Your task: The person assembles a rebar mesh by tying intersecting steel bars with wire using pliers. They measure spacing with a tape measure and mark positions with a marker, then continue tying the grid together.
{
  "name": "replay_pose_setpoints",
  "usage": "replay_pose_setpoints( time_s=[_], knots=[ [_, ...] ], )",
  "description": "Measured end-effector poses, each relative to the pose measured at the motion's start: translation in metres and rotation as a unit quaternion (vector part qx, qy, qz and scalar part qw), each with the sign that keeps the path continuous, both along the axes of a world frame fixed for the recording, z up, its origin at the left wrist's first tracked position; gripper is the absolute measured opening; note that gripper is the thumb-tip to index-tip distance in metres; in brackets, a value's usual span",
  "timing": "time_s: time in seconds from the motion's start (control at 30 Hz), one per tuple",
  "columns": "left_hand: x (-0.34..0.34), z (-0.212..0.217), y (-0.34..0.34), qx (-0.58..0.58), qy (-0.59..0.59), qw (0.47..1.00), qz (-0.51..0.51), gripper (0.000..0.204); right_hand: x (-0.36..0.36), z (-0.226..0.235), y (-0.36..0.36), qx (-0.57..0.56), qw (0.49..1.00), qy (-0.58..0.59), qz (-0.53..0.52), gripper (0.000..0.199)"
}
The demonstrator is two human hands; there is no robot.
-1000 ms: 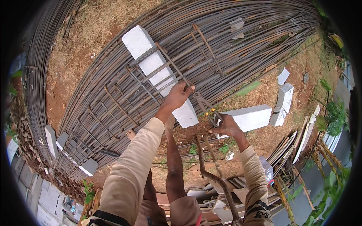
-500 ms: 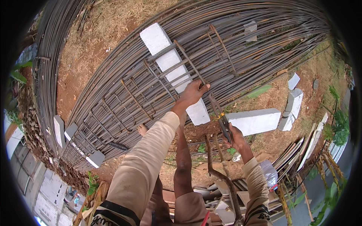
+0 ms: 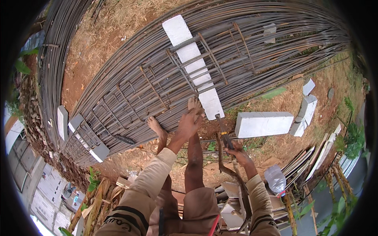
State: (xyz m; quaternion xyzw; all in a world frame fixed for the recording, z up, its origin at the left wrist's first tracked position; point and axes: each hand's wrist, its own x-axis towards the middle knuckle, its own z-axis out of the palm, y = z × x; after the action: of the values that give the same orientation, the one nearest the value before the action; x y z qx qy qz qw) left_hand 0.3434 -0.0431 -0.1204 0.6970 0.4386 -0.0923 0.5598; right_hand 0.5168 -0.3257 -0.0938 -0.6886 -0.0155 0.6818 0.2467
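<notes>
Gripping a metal tool [image 3: 223, 131], right hand [image 3: 238, 152] beside rebar [image 3: 165, 74].

From my remote seat, the right hand [image 3: 237, 151] wraps a slim metal tool [image 3: 221, 126], and I can't tell whether it's pliers or a tying hook; its grip is buried in the fingers. The left hand [image 3: 189, 125] covers part of one bare foot [image 3: 194, 104]. The rebar bundle [image 3: 244, 51] runs out past the dark rim at far right and near left, its ends cut off. A white block [image 3: 189, 55] lies partly under the stirrup cage [image 3: 157, 84]. The plastic bottle [image 3: 274, 179] at near right is too blurred to read. My knees vanish at the lower edge.
</notes>
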Motion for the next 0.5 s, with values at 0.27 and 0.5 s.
replay_pose_setpoints(
  time_s=[0.27, 0.5],
  knots=[
    [-0.101, 0.01, -0.04, -0.213, 0.176, 0.959, 0.064, 0.038, -0.059, 0.026, 0.066, 0.055, 0.927, -0.18, 0.324, 0.041],
    [-0.187, -0.019, -0.081, -0.314, 0.087, 0.91, 0.256, 0.045, -0.105, 0.045, 0.128, 0.228, 0.879, -0.252, 0.334, 0.033]
  ],
)
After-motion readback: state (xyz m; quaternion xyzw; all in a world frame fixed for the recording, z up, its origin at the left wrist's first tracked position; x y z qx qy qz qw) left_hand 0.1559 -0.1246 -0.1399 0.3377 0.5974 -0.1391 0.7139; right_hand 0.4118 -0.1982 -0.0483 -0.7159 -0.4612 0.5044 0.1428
